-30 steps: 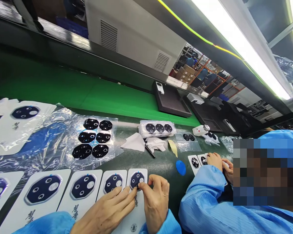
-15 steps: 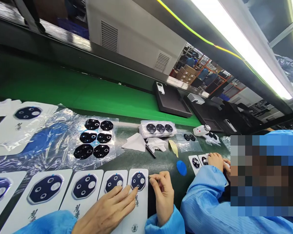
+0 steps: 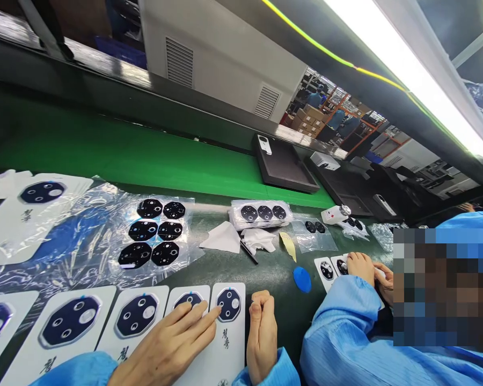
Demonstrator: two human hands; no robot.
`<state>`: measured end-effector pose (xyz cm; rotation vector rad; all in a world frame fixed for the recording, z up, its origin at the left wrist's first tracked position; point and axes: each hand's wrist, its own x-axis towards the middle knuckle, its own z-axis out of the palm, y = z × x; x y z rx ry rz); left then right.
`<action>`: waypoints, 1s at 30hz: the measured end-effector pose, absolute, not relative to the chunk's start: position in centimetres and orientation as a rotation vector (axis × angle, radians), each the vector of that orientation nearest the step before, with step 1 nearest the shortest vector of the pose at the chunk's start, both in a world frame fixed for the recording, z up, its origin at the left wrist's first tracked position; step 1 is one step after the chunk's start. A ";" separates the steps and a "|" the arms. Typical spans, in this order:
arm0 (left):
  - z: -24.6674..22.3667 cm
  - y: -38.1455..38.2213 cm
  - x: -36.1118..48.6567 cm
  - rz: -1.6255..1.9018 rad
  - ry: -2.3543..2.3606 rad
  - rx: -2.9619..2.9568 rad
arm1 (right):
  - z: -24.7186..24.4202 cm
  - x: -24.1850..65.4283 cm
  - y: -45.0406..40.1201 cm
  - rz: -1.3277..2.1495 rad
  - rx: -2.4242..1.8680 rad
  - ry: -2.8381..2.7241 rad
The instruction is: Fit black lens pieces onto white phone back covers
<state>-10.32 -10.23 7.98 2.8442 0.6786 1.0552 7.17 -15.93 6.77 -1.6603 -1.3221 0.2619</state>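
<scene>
White panels with dark octagonal discs lie in a row along the near edge. Over the second panel from the right my left hand stretches out its fingers, palm down. Its fingertips reach the rightmost white panel at the edge of that panel's octagonal disc. Just right of this panel is my right hand, upright with fingers curled and pressed together. Whatever the curled fingers may hold is hidden. Farther left stand out a third white panel and a larger-looking one.
Sheets of black octagonal stickers lie beyond on plastic film. A stack of stickers, white wipes, a black pen and a blue disc sit mid-table. A co-worker's blue sleeve is close on the right.
My right hand has turned and curled up beside the rightmost panel, its pinch no longer facing the panel's edge. My left hand has shifted slightly left across the discs.
</scene>
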 end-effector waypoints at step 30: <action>7.7 -10.6 -10.0 1.026 0.692 2.966 | 9.2 6.1 -13.9 -0.047 -1.633 -1.855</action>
